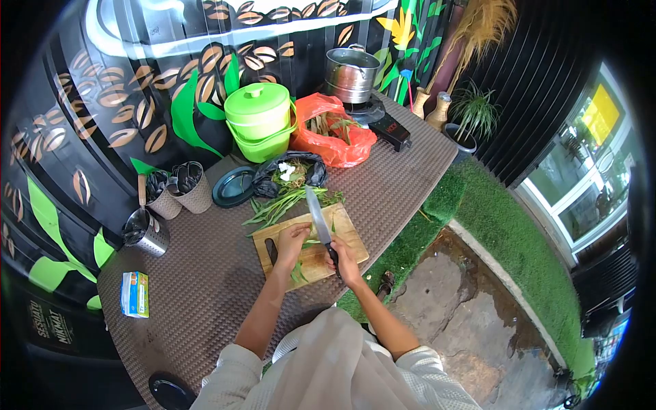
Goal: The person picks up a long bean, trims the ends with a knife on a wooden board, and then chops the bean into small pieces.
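Note:
My right hand (344,258) is wrapped round the black handle of a large kitchen knife (318,216). The blade points up and away from me, over the wooden cutting board (350,229). At the left part of the board, my left hand (294,239) has its fingers closed on leafy greens, partly hidden by the fingers. A few cut leaves (298,273) lie on the board below it. Beyond the board's far edge is a pile of long green stems and leaves (277,208), beside a black plastic bag (265,179) with trimmings in it.
At the back stand a lime-green lidded container (258,106), a red plastic bag (352,152) of vegetables and a steel pot (352,72) on a portable stove (391,131). Cutlery holders (190,188), a dark plate (231,188) and a tissue pack (134,295) are on the left.

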`<state>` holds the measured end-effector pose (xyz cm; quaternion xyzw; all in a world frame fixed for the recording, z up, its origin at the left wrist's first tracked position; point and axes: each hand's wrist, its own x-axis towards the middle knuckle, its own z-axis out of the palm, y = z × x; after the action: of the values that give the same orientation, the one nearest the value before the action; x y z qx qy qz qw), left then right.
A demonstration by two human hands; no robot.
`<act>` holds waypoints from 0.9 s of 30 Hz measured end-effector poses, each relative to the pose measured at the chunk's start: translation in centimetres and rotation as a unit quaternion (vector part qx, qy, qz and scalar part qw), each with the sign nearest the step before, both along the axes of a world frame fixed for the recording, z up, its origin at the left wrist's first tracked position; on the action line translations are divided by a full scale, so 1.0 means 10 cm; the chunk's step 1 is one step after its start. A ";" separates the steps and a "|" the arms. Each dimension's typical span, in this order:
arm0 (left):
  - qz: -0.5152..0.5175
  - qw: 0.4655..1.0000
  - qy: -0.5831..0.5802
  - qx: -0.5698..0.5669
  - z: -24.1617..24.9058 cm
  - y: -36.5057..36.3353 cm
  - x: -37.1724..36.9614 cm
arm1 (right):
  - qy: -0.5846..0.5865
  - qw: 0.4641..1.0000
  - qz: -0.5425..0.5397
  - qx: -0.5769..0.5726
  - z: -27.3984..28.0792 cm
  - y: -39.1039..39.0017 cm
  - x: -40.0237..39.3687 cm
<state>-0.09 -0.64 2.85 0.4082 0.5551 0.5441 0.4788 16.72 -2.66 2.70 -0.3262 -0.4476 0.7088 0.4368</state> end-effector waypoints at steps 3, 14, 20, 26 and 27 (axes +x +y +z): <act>-0.041 0.998 -0.046 0.017 -0.05 0.03 -0.03 | -0.102 0.992 -0.003 0.079 -0.04 -0.05 -0.05; -0.034 0.997 -0.065 -0.027 0.23 -0.05 0.05 | -0.104 0.987 -0.086 0.084 -0.15 0.01 -0.05; -0.100 0.995 -0.026 0.014 0.15 0.00 0.01 | -0.022 0.999 -0.015 -0.035 -0.05 0.06 0.00; -0.112 0.991 -0.045 0.053 0.12 0.03 -0.01 | 0.063 0.993 -0.015 -0.094 -0.03 0.07 -0.02; -0.111 0.991 -0.045 0.053 0.13 0.02 0.00 | 0.067 0.993 -0.018 -0.093 -0.03 0.06 -0.03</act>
<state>-0.07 -0.41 4.20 0.4672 0.4543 0.5343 0.5384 16.46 -2.02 2.39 -0.3250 -0.3442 0.7596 0.4461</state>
